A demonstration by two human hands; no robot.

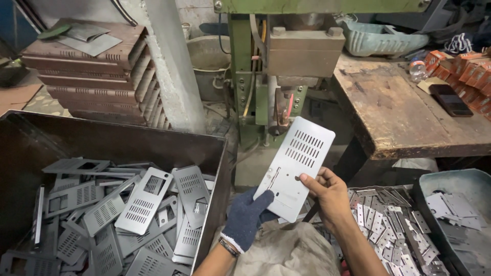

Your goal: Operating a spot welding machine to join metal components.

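Observation:
I hold a flat grey metal plate with two rows of slots, tilted up toward a green press machine. My left hand, in a dark blue knit glove, grips the plate's lower edge. My bare right hand pinches its lower right edge, with a thin dark rod below the fingers. The plate's top corner hangs just below the machine's copper-coloured tip.
A dark metal bin at my left holds several slotted plates. Small metal brackets lie heaped at the right, beside a grey tray. A worn wooden bench with orange boxes stands at the right; stacked brown panels at the back left.

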